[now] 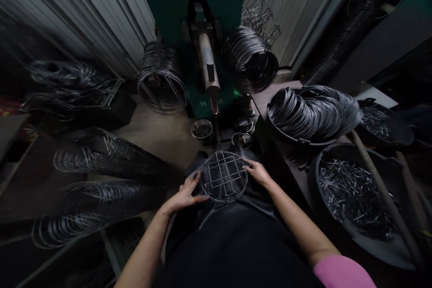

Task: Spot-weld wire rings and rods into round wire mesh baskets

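A round wire rack point(224, 176) with crossed bars inside its ring lies level over my lap, on the dark apron. My left hand point(186, 192) grips its left rim, thumb at the near side and fingers at the far side. On the upper right rim, my right hand point(257, 172) pinches the wire between thumb and fingers. Just beyond the rack stands a green welding machine point(209, 103), its pale metal arm point(206, 56) slanting down to a narrow electrode tip point(215, 107).
Bundled wire rings point(162, 78) hang left of the machine, with more rings point(251, 58) on its right. A basin of rings point(313, 114) and a tub of short wire pieces point(357, 198) with a wooden handle point(381, 189) stand at right. Stacked round racks point(101, 153) fill the left.
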